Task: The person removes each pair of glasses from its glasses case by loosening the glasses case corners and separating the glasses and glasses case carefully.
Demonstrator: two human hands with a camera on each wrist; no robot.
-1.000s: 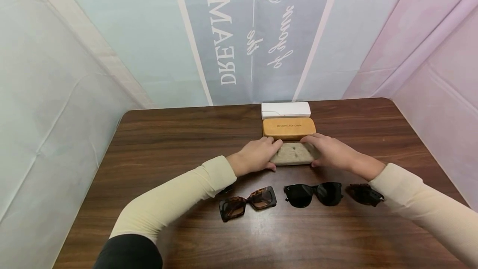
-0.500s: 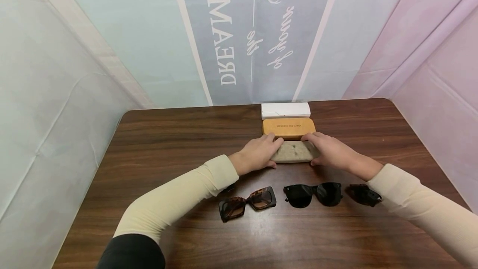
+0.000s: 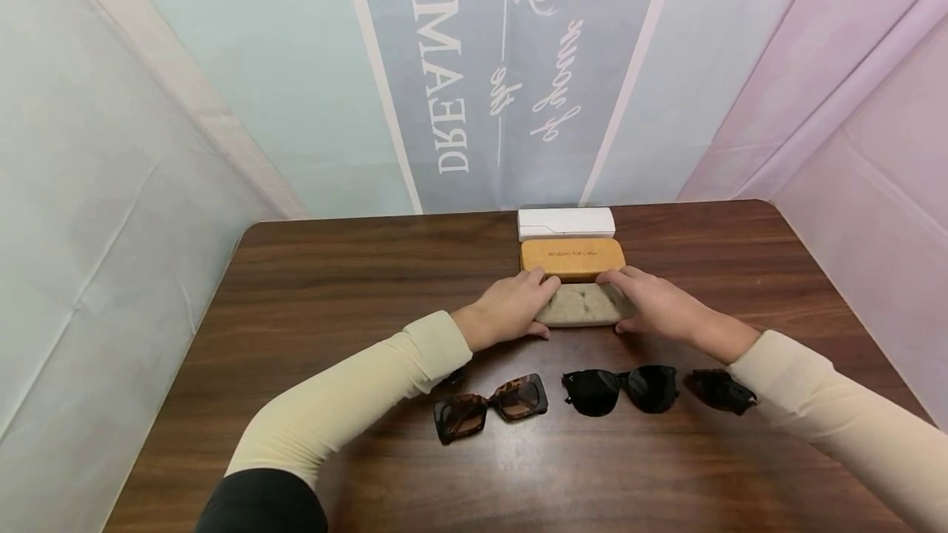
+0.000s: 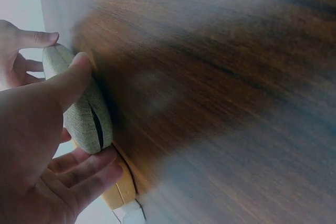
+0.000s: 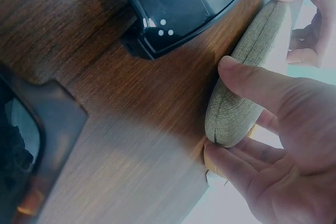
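A beige-grey, fabric-covered glasses case (image 3: pixel 581 305) lies on the table between both hands. My left hand (image 3: pixel 511 309) grips its left end, thumb on the near side and fingers round the far side. On its right end, my right hand (image 3: pixel 659 307) holds it the same way. In the left wrist view a dark slit shows along the seam at the end of the glasses case (image 4: pixel 86 121). Directly behind it is a yellow-tan glasses case (image 3: pixel 572 256) with small printed lettering, and a white case (image 3: pixel 566 224) stands behind that.
Nearer than the hands lie tortoiseshell sunglasses (image 3: pixel 522 398), black sunglasses (image 3: pixel 652 389) and a dark folded pair (image 3: pixel 718 391) beside the right sleeve. A dark object (image 3: pixel 452 377) is mostly hidden by the left sleeve. A printed cloth backdrop (image 3: pixel 504 105) rises behind the wooden table (image 3: pixel 355 270).
Both hands have slid the beige-grey case slightly away from the person, closer to the yellow-tan case. The head view has shifted a little; the sunglasses stay in place.
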